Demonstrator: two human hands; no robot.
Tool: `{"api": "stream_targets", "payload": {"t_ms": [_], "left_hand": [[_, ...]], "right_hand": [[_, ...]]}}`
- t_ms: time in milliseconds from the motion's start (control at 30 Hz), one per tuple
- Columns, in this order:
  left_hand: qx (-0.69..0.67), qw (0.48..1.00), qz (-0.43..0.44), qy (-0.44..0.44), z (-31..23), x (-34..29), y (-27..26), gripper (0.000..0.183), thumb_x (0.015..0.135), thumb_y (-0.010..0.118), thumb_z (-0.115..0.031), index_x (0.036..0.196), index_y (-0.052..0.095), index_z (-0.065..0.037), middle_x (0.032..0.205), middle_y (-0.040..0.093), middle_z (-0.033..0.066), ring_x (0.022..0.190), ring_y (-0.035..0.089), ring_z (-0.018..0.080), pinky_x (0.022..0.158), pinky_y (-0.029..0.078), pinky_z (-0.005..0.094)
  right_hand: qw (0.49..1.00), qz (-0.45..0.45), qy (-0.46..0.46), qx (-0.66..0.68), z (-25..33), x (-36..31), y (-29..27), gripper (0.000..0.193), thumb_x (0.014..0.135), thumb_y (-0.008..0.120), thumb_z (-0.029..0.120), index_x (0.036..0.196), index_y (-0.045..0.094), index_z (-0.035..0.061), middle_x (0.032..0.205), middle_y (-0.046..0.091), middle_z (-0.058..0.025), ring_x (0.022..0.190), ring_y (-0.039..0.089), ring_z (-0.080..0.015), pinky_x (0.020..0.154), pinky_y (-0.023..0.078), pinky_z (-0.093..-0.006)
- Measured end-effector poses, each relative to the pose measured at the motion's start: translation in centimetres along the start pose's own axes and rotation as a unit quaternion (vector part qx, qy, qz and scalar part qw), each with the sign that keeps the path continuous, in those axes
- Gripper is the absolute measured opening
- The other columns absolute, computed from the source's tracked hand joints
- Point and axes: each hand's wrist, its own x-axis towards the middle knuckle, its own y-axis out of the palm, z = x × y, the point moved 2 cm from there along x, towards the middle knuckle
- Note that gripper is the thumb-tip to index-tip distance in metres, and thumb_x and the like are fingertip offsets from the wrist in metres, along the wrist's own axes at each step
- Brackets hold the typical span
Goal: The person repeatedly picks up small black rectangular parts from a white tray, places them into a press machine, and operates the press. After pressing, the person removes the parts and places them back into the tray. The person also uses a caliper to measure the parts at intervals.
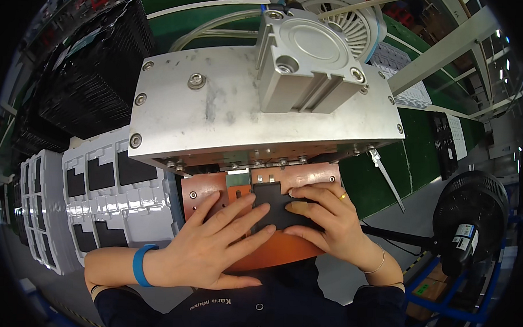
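A flat dark-grey block with a notched corner (269, 194) lies on the orange-brown fixture plate (206, 187), under the front edge of a metal press (229, 105). My right hand (329, 218), a ring on one finger, grips the block's right side, with fingertips on top and the thumb at the near edge. Spread out flat, my left hand (213, 237) rests across the fixture, its fingertips touching the block's left part. Two small shiny tabs (265, 178) show just beyond the block's far edge. The block's underside is hidden.
White moulded trays (148, 203) with dark notched pieces stand at the left, below stacked black trays (97, 71). A pneumatic cylinder (311, 61) tops the press. A black fan (470, 220) stands at the right, and a white fan (358, 28) sits behind the press.
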Motion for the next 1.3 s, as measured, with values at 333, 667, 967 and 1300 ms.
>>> {"api": "stream_targets", "payload": {"t_ms": [333, 667, 967, 1300], "left_hand": [[0.017, 1.000, 0.003, -0.011, 1.6, 0.8, -0.1, 0.070, 0.083, 0.058, -0.067, 0.132, 0.061, -0.017, 0.143, 0.049, 0.0132, 0.134, 0.040, 0.0379, 0.111, 0.025, 0.0580], [0.009, 1.000, 0.011, -0.023, 1.5, 0.7, -0.2, 0.065, 0.084, 0.058, -0.066, 0.129, 0.063, -0.018, 0.140, 0.052, 0.0104, 0.132, 0.042, 0.0365, 0.110, 0.027, 0.0575], [0.002, 1.000, -0.003, -0.022, 1.5, 0.8, -0.1, 0.064, 0.083, 0.061, -0.064, 0.127, 0.065, -0.018, 0.138, 0.054, 0.0089, 0.128, 0.045, 0.0344, 0.100, 0.035, 0.0515], [0.011, 1.000, -0.011, -0.025, 1.5, 0.9, -0.1, 0.063, 0.083, 0.062, -0.063, 0.125, 0.065, -0.018, 0.134, 0.057, 0.0081, 0.118, 0.049, 0.0332, 0.092, 0.039, 0.0461]], "right_hand": [[1.000, -0.009, -0.012, 0.015, -1.0, 1.8, 0.1, 0.032, 0.069, 0.082, 0.020, 0.095, 0.068, 0.0068, 0.112, 0.064, -0.0065, 0.100, 0.057, -0.0262, 0.086, 0.048, -0.0371], [1.000, 0.000, -0.016, 0.023, -1.2, 1.8, 0.1, 0.030, 0.068, 0.082, 0.022, 0.089, 0.066, 0.0074, 0.114, 0.065, -0.0066, 0.100, 0.058, -0.0234, 0.084, 0.047, -0.0344], [1.000, 0.010, 0.008, 0.025, -1.3, 1.5, 0.2, 0.028, 0.069, 0.083, 0.025, 0.084, 0.064, 0.0100, 0.114, 0.066, -0.0053, 0.099, 0.057, -0.0217, 0.082, 0.043, -0.0341], [0.999, 0.019, 0.024, 0.033, -1.4, 1.2, 0.2, 0.029, 0.070, 0.084, 0.025, 0.085, 0.064, 0.0109, 0.110, 0.066, -0.0036, 0.092, 0.056, -0.0224, 0.082, 0.042, -0.0351]]}}
